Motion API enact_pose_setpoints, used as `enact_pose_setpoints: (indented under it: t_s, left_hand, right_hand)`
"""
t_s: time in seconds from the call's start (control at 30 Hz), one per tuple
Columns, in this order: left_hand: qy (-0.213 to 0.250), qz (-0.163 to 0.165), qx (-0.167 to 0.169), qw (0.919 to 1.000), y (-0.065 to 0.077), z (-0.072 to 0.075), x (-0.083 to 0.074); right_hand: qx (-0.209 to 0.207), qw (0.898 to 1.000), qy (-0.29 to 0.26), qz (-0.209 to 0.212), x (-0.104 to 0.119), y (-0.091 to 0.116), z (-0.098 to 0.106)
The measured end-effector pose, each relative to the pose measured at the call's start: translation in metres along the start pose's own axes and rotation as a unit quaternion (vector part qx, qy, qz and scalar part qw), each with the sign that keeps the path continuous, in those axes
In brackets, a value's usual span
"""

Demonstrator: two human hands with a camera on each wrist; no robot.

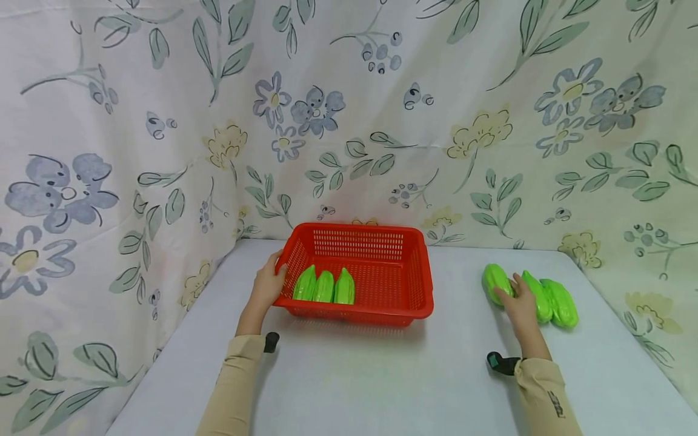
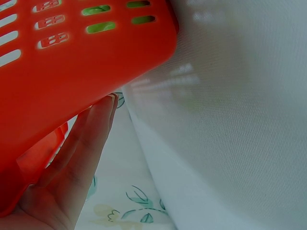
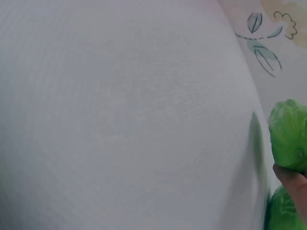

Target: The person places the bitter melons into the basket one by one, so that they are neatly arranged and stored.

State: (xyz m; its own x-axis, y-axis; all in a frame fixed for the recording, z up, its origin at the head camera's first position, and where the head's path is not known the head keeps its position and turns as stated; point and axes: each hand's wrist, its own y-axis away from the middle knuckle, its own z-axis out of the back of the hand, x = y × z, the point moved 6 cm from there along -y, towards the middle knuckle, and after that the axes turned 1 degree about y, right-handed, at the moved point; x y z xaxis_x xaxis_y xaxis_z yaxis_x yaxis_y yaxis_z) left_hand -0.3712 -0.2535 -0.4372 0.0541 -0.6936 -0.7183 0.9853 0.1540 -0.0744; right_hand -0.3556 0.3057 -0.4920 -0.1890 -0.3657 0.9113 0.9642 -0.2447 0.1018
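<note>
A red plastic basket (image 1: 376, 313) stands on the table, with several bright green ribbed gourds (image 1: 324, 287) lying side by side in its left part. At its left rim my left hand (image 1: 267, 283) grips the basket; in the left wrist view the fingers (image 2: 91, 134) lie along the outer wall and the thumb is hidden. My right hand (image 1: 520, 309) holds a green gourd (image 1: 495, 280) by its side, thumb against it. Two more green gourds (image 1: 560, 304) lie just right of that hand. In the right wrist view, the held gourd (image 3: 288, 136) shows only at the edge.
A white table surface (image 1: 349, 375) extends in front of the basket and between it and the right-hand gourds. Floral cloth (image 1: 349, 121) hangs behind the table and along its sides. Each wrist bears a small black device (image 1: 500, 363).
</note>
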Motion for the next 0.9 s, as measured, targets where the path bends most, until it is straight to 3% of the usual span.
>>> enact_pose_setpoints:
  t_s: [0.23,0.53,0.9]
  left_hand:
    - [-0.008,-0.015,-0.012,0.9998,0.000,0.001,-0.001]
    - [-0.007,-0.010,-0.010,0.9999,0.001,0.001,0.000]
    - [-0.007,-0.004,-0.008,0.9999,0.001,0.000,-0.001]
  right_hand:
    - [-0.002,1.000,-0.023,-0.004,0.010,0.002,0.002]
    - [-0.008,0.999,-0.043,-0.010,0.027,0.007,0.004]
    - [-0.026,0.999,-0.043,0.015,0.048,0.012,0.006]
